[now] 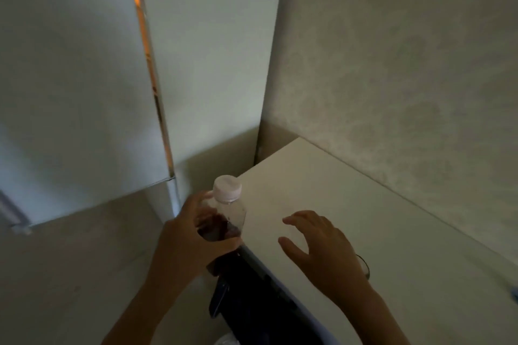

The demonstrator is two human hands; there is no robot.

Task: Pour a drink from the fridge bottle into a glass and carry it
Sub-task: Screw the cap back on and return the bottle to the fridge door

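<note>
While the left hand (pixel 193 235) wraps its fingers and thumb round the middle of the bottle (pixel 224 221), the right hand (pixel 316 244) hovers just beside it over the white counter (pixel 364 218), fingers spread and curled, holding nothing and not touching the bottle. This clear plastic bottle stands roughly upright at the counter's near left corner, above the edge, with a pale pink cap (pixel 227 188) screwed on and dark reddish drink filling its lower part; whether it rests on the counter or is held just off it cannot be told. No label or writing can be read on it. To the left stands the white fridge (pixel 84 78), its door (pixel 70 64) slightly ajar with a narrow orange glow (pixel 145 45) showing along the gap. A mottled beige wall (pixel 406 50) backs the counter, and a dark wristband (pixel 363 263) sits at the right wrist. Below the counter edge, dark clothing (pixel 252 302) fills the space
</note>
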